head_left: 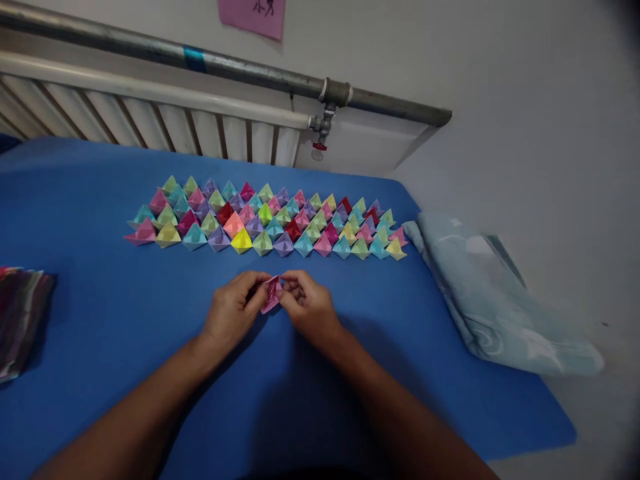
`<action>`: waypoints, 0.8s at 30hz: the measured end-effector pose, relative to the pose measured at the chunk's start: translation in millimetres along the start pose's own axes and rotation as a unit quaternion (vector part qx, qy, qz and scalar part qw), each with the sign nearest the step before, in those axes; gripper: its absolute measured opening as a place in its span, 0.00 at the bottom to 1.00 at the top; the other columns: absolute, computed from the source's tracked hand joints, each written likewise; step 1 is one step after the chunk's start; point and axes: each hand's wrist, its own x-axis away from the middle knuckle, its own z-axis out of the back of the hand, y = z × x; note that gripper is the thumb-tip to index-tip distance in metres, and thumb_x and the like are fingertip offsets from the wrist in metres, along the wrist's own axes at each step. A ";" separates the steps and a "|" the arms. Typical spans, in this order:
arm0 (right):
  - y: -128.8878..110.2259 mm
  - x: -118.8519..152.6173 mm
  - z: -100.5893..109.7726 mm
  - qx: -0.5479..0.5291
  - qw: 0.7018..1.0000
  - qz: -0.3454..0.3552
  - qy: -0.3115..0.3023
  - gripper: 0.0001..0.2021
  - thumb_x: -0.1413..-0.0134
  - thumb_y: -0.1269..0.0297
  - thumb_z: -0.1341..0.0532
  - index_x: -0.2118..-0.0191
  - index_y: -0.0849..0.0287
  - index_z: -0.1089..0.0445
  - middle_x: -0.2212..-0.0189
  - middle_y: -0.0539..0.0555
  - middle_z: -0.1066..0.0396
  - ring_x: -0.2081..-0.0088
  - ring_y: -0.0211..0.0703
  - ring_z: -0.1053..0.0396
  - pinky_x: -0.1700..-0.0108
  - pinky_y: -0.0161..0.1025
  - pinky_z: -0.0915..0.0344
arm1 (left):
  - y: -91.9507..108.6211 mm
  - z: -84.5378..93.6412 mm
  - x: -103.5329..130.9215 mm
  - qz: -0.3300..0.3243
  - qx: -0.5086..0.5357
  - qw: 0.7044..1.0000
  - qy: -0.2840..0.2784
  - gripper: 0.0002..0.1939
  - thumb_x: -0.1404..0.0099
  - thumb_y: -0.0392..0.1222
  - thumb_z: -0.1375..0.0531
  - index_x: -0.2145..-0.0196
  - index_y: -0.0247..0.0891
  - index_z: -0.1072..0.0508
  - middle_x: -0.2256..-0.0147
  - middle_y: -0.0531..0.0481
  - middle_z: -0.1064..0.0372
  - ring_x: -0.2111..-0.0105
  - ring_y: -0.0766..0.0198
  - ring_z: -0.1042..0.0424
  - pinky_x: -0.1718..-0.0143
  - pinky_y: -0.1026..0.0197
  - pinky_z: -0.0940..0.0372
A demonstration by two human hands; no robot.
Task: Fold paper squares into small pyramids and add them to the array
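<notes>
A small pink folded paper boat (271, 294) is held between my two hands, above the blue table surface. My left hand (234, 308) pinches its left side with thumb and fingers. On the other side, my right hand (309, 305) grips the right edge between thumb and forefinger, with the remaining fingers curled in. Just beyond the hands, several rows of colourful folded paper boats (263, 243) stand close together in pink, green, blue, purple, yellow and red. Parts of the pink paper are covered by my fingers.
A folded light-blue blanket (500, 307) lies along the right edge of the blue surface (125, 320). At the far left sits a stack of dark, colourful sheets (23, 320). Behind stand a white radiator (200, 110), a metal pipe (260, 75) and a red-handled valve (320, 147).
</notes>
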 end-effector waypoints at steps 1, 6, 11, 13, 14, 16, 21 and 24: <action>1.3 -0.2 -0.2 0.011 1.000 0.000 0.005 0.09 0.48 0.64 0.42 0.60 0.57 0.31 0.73 0.48 0.30 0.75 0.35 0.33 0.71 0.33 0.36 | -0.6 -0.3 0.1 0.001 -0.002 1.000 -0.001 0.09 0.36 0.43 0.44 0.62 0.40 0.25 0.66 0.51 0.23 0.67 0.62 0.25 0.63 0.60 0.31; 5.2 1.4 1.1 0.101 0.990 0.097 0.015 0.10 0.41 0.67 0.47 0.60 0.57 0.29 0.68 0.52 0.25 0.68 0.39 0.28 0.62 0.36 0.32 | -2.2 -3.2 2.0 -0.019 -0.012 1.000 -0.004 0.08 0.35 0.41 0.44 0.62 0.39 0.26 0.67 0.51 0.24 0.69 0.63 0.26 0.64 0.60 0.31; 4.3 5.8 3.9 0.191 0.960 0.203 0.023 0.12 0.38 0.69 0.50 0.56 0.59 0.30 0.63 0.57 0.25 0.61 0.43 0.27 0.55 0.38 0.32 | 0.2 -4.6 5.4 -0.078 -0.035 0.996 0.012 0.07 0.34 0.38 0.45 0.60 0.40 0.28 0.65 0.51 0.26 0.66 0.64 0.26 0.62 0.61 0.31; 2.6 7.1 5.7 0.203 0.954 0.217 0.020 0.13 0.37 0.69 0.50 0.55 0.59 0.30 0.63 0.57 0.25 0.61 0.43 0.28 0.55 0.38 0.32 | 1.9 -3.6 6.6 -0.101 -0.045 0.994 0.021 0.07 0.33 0.37 0.45 0.59 0.40 0.28 0.64 0.51 0.26 0.65 0.64 0.26 0.61 0.61 0.31; 1.6 7.6 6.6 0.206 0.953 0.221 0.019 0.12 0.36 0.69 0.50 0.55 0.59 0.31 0.63 0.57 0.25 0.61 0.43 0.28 0.55 0.38 0.32 | 2.8 -2.9 7.1 -0.109 -0.051 0.992 0.023 0.07 0.33 0.37 0.45 0.59 0.40 0.29 0.64 0.51 0.27 0.65 0.64 0.26 0.61 0.61 0.31; -0.1 8.3 8.2 0.204 0.953 0.225 0.018 0.12 0.35 0.68 0.50 0.54 0.58 0.31 0.63 0.57 0.26 0.60 0.43 0.28 0.55 0.39 0.32 | 4.4 -1.5 7.9 -0.123 -0.061 0.990 0.027 0.07 0.32 0.37 0.46 0.58 0.41 0.29 0.63 0.51 0.26 0.64 0.63 0.26 0.60 0.61 0.31; -1.5 8.9 9.4 0.198 0.948 0.247 0.021 0.13 0.35 0.69 0.52 0.53 0.58 0.32 0.61 0.58 0.26 0.59 0.44 0.28 0.55 0.41 0.31 | 6.2 -0.5 9.7 -0.161 -0.071 0.983 0.049 0.07 0.31 0.37 0.46 0.57 0.41 0.30 0.63 0.50 0.26 0.62 0.62 0.26 0.59 0.60 0.31; -2.1 9.0 9.2 0.192 0.942 0.275 0.035 0.12 0.35 0.70 0.52 0.53 0.58 0.33 0.61 0.57 0.26 0.59 0.43 0.28 0.56 0.40 0.31 | 6.0 -1.1 10.6 -0.173 -0.075 0.980 0.060 0.07 0.31 0.37 0.46 0.57 0.41 0.31 0.62 0.50 0.26 0.61 0.62 0.25 0.58 0.60 0.31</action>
